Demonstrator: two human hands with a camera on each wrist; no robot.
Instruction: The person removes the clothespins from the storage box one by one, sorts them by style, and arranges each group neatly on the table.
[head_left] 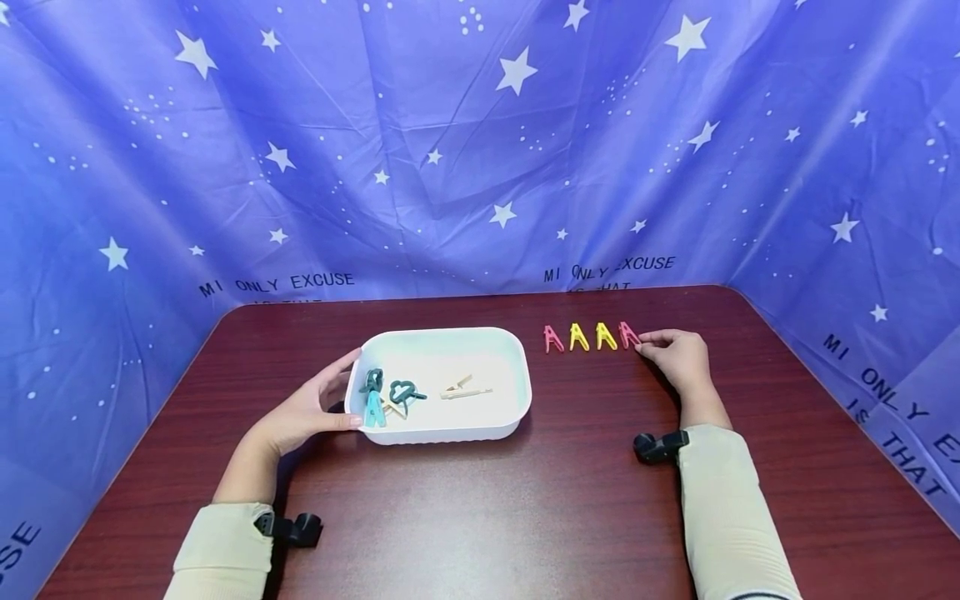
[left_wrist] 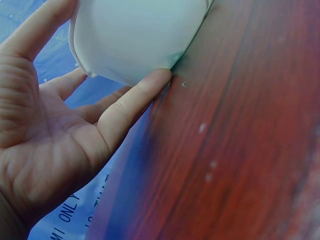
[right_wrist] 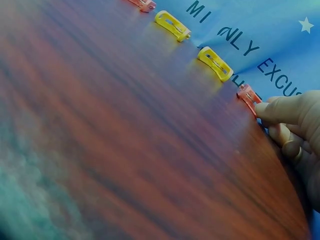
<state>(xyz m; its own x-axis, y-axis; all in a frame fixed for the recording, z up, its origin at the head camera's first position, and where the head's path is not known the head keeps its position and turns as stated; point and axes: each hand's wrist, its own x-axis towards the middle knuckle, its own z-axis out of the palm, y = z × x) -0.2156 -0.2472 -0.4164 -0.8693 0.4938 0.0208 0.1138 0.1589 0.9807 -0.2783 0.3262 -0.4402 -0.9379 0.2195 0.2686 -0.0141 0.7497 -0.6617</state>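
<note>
A white plastic basin (head_left: 450,433) stands on the table, and my left hand (head_left: 300,408) grips its left end, thumb at the near corner and fingers at the far side. In the left wrist view the left hand (left_wrist: 65,120) spans the basin's wall (left_wrist: 135,40). My right hand (head_left: 678,358) pinches the rightmost pink-red clothespin (head_left: 628,334), also seen in the right wrist view between thumb and finger. Left of it in a row stand two yellow clothespins, one yellow clothespin (head_left: 606,336) and another yellow clothespin (head_left: 578,337), then a pink-red clothespin (head_left: 552,338).
Inside the basin lie a light-blue clothespin (head_left: 375,410), dark green clips (head_left: 405,390) and a beige clothespin (head_left: 467,390); another beige piece is partly hidden. Dark red wooden table (head_left: 480,517) spreads around. A blue star-patterned curtain (head_left: 450,125) hangs along the table's back and sides.
</note>
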